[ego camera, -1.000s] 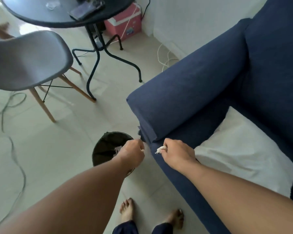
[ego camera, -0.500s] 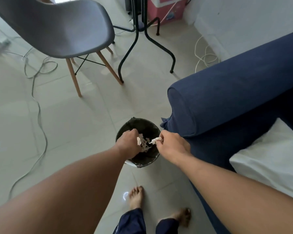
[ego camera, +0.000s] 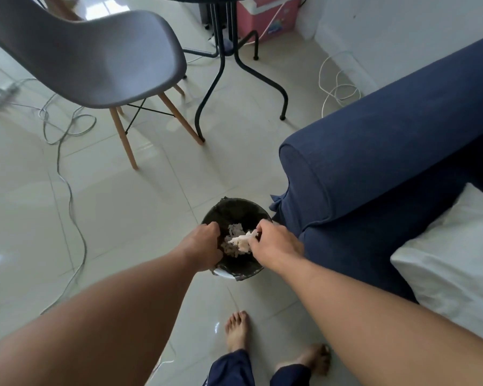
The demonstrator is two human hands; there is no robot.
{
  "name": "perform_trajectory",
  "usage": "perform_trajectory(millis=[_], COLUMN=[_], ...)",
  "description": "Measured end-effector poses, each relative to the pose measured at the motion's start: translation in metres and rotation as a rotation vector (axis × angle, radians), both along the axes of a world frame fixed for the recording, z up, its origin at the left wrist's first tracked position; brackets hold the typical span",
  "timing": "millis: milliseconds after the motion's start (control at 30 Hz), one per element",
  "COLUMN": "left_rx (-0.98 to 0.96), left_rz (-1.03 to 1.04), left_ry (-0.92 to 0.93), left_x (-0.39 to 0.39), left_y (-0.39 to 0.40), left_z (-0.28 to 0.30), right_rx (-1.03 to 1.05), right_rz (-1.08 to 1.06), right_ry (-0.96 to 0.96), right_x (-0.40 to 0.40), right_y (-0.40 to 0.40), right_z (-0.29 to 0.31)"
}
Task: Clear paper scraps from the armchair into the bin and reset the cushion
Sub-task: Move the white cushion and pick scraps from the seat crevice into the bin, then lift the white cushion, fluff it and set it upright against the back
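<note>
With both hands over the bin [ego camera: 236, 210], we note the left hand [ego camera: 205, 243] curled shut, contents unseen, and the right hand [ego camera: 273, 243] pinching paper scraps [ego camera: 241, 240] just inside the rim; a light scrap released there could drift onto the floor.

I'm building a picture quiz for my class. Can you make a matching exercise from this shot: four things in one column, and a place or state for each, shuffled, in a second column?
Things:
1. bin
2. white cushion
3. grey chair
4. right hand

Places or states:
A. lying on the seat of the armchair
B. standing on wooden legs on the tiles
C. pinching a paper scrap over the bin
D. on the floor beside the armchair's arm, paper inside

Pairs: 1-D, 2-A, 3-B, 4-C
</note>
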State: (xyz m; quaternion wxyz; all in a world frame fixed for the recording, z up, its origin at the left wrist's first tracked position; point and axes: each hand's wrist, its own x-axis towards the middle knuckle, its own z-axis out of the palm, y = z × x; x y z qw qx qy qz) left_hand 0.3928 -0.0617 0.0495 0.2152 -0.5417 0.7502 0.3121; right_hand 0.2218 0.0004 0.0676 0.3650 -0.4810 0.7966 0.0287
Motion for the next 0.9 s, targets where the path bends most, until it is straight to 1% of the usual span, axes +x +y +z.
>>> perform_trajectory(millis=[133,267,433,600,733,900], left_rx=[-0.034,-0.052,-0.077,-0.070,-0.079,-0.040], left_rz=[-0.077,-0.181,-0.335,-0.485,-0.584,-0.692], left_ry=[0.011,0.052,0.110,0.214,0.226,0.259], left_x=[-0.019,-0.063,-0.139,-0.227,-0.294,-0.366], left_y=[-0.009,-0.006,0.007,0.026,0.052,0.090], left_z=[0.006,0.010,0.022,0.038,0.050,0.059], right_rx=[0.027,0.036,-0.009,-0.102,-0.163,-0.166], right_rz=[-0.055,-0.124,-0.216,-0.245,-0.387,-0.562], right_ry=[-0.012,0.014,0.075,0.156,0.208,0.266], right_x=[-0.010,-0.045,-0.111,-0.173,-0.222,-0.276], right_y=[0.019,0.043,0.082,0.123,0.164,0.230], right_z=[0.000,0.005,0.025,0.056,0.074,0.085])
